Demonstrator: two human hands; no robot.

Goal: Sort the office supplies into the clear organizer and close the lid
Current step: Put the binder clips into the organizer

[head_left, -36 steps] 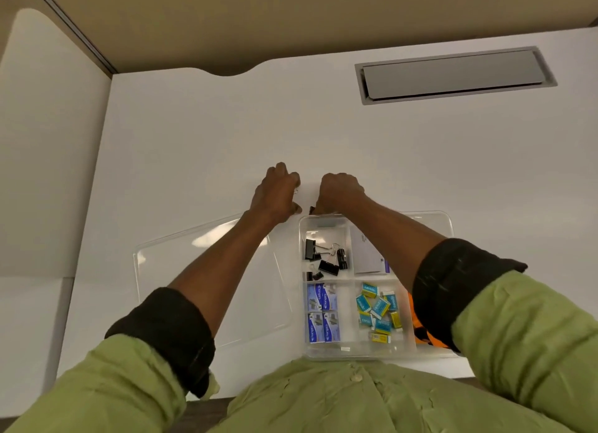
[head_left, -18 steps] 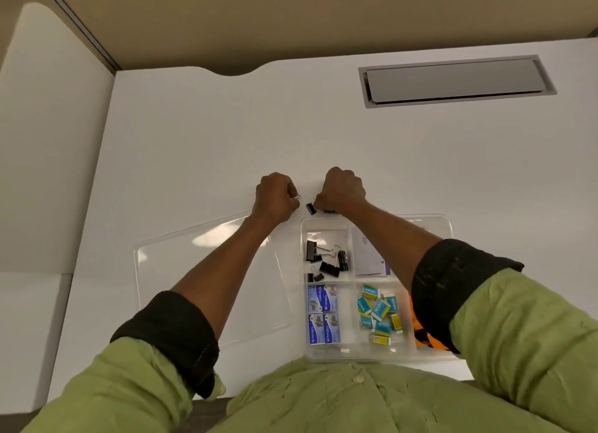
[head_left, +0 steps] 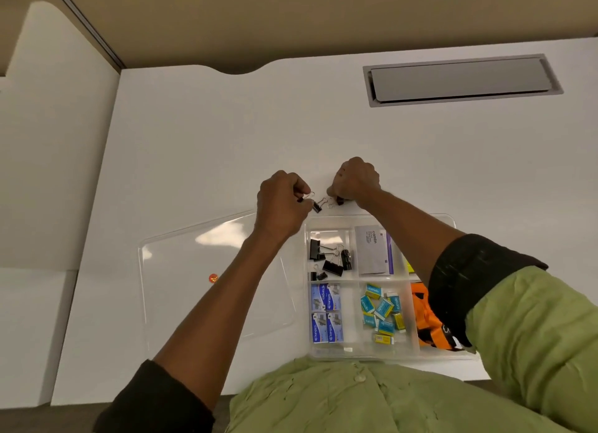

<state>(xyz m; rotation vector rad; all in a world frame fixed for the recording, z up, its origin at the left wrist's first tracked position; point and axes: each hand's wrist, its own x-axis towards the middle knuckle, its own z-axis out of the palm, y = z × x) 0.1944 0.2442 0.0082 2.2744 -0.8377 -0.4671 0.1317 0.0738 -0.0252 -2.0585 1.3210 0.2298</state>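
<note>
Single head-worn view, steeply down over the desk.

Our left hand draws back toward the clear organizer and turns, showing small black binder clips pinched in its fingers. Beneath the curled fingers of our right hand, another clip now peeks out, wire handle showing.

Our left hand and right hand each pinch small black binder clips. The clear organizer lies just nearer than both hands, with its lid beneath our left forearm.
</note>
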